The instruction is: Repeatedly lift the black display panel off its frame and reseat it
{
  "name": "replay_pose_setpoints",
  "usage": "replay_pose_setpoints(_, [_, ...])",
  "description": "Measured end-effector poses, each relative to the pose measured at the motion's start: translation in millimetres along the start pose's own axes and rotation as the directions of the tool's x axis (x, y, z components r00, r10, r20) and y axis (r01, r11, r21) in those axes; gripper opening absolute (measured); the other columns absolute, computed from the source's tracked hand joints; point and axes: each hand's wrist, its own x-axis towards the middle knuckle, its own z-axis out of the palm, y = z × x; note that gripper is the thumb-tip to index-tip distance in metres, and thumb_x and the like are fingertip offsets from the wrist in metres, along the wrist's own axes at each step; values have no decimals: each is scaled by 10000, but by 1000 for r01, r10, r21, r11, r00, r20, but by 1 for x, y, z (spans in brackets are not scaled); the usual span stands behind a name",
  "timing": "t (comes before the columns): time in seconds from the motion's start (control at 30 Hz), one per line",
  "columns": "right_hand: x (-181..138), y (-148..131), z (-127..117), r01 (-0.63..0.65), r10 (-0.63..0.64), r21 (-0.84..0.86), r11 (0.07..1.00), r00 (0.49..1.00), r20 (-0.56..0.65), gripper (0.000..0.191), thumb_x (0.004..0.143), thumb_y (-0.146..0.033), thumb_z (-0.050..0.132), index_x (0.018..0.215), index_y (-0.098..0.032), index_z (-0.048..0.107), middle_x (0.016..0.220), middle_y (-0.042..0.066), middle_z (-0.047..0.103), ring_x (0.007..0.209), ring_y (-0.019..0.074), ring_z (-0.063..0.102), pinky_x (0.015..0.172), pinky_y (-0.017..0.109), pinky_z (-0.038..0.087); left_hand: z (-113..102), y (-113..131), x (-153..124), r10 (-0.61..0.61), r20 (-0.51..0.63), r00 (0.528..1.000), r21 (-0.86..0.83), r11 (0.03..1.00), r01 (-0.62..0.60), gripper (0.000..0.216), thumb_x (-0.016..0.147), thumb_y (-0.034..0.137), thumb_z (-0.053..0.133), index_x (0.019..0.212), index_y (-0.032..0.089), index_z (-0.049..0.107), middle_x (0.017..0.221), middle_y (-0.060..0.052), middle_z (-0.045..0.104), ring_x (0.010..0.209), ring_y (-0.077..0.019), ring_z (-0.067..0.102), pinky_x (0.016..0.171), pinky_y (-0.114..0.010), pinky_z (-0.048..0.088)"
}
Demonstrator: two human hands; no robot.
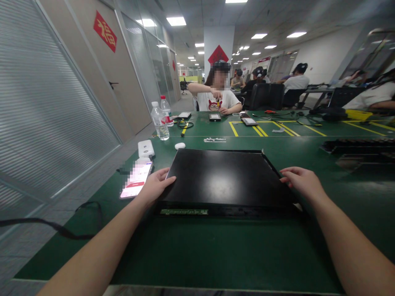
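A black flat display panel (212,176) lies in front of me on the green table, a green circuit strip (184,212) showing along its near edge. My left hand (157,185) grips the panel's left edge, thumb on top and fingers at the side. At the right edge, my right hand (300,181) holds on with bent fingers; its fingertips are partly hidden by the rim. Pale bits of tape or film show at the panel's far right and near right corners.
Left of the panel are a lit phone (137,181), a white power bank (146,148) and a white earbud case (180,146). Two water bottles (160,123) stand behind. Across the table (216,255), a person (217,92) handles small parts. Dark strips (358,146) lie to the right.
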Motion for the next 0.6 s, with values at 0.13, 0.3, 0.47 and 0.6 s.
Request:
replay_pose_setpoints(0.13, [-10, -20, -5, -83, 85, -78, 993, 996, 29, 291, 776, -443, 642, 924, -268, 822, 795, 72, 828, 658, 254, 710, 634, 384, 512, 1, 0, 0, 0, 0, 1000, -7, 1000, 0, 403, 863, 44, 861, 1232, 163, 750, 1072, -112, 904, 1028, -293, 882, 934, -379, 717])
replay_pose_setpoints(0.3, [-16, -32, -8, -72, 77, -139, 988, 996, 33, 278, 783, -425, 625, 912, -284, 828, 820, 64, 829, 723, 273, 733, 653, 392, 494, 2, -1, 0, -3, 0, 1000, -25, 1000, 3, 382, 898, 41, 835, 1254, 151, 753, 1064, -123, 903, 1023, -288, 883, 910, -360, 720])
replay_pose_setpoints(0.47, [-13, -27, -7, -51, 59, -154, 987, 997, 48, 279, 792, -432, 633, 915, -282, 833, 822, 65, 827, 752, 280, 737, 669, 392, 497, 1, -2, 0, 9, 14, 1000, -51, 999, -8, 457, 882, 48, 853, 1309, 160, 735, 1104, -125, 901, 1010, -297, 885, 871, -365, 730])
replay_pose_setpoints(0.6, [-12, -23, -5, -42, 50, -169, 985, 998, 45, 272, 808, -437, 646, 931, -291, 840, 847, 62, 833, 788, 288, 745, 694, 398, 501, 1, -2, -1, 15, 15, 1000, -51, 999, -14, 472, 892, 57, 850, 1337, 147, 720, 1139, -141, 895, 1008, -298, 884, 837, -346, 729])
